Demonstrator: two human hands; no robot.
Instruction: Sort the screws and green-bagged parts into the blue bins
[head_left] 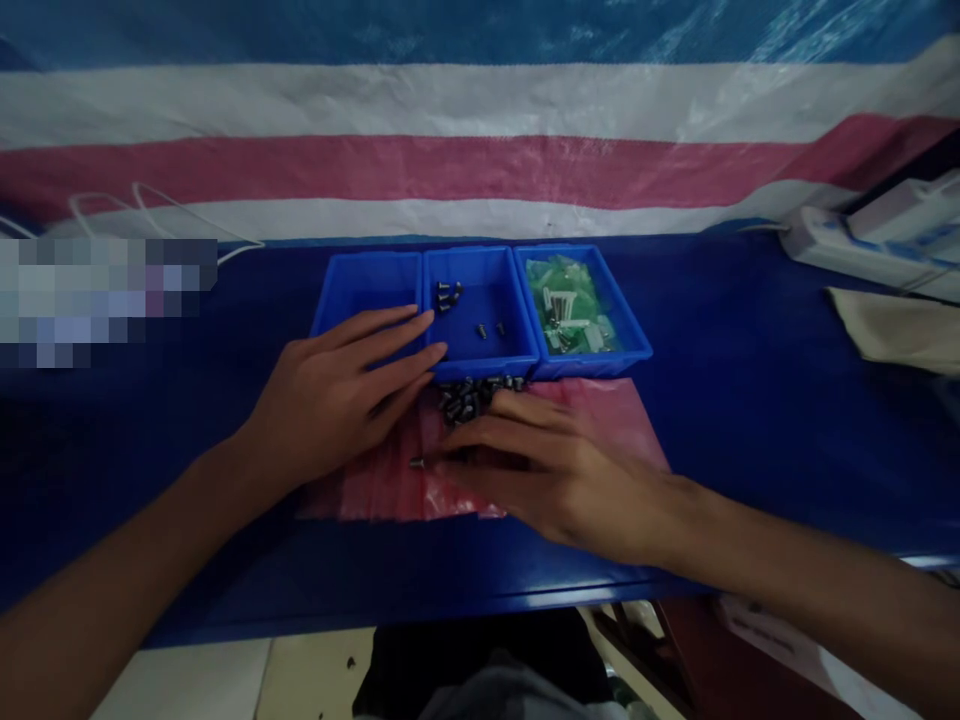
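Note:
Three blue bins stand side by side. Several dark screws [448, 296] lie in the middle bin [484, 366]; the right bin [592, 368] holds a green bag [566, 290] with small parts. My left hand [337, 395] is open, its fingers spread over the front of the left bin [367, 270] and the edge of the middle one. In front, a pile of dark screws [469, 400] rests on pink plastic bags [622, 415]. My right hand [555, 460] bends over the bags beside the pile, its fingers pressed together. A single screw [417, 463] lies near its fingertips; whether the fingers hold anything is hidden.
The blue table [750, 430] has its front edge just below the bags. A white power strip [840, 245] and a beige cloth [892, 330] are at the right. White cables [187, 212] and a blurred patch are at the left, with a striped sheet [450, 165] behind.

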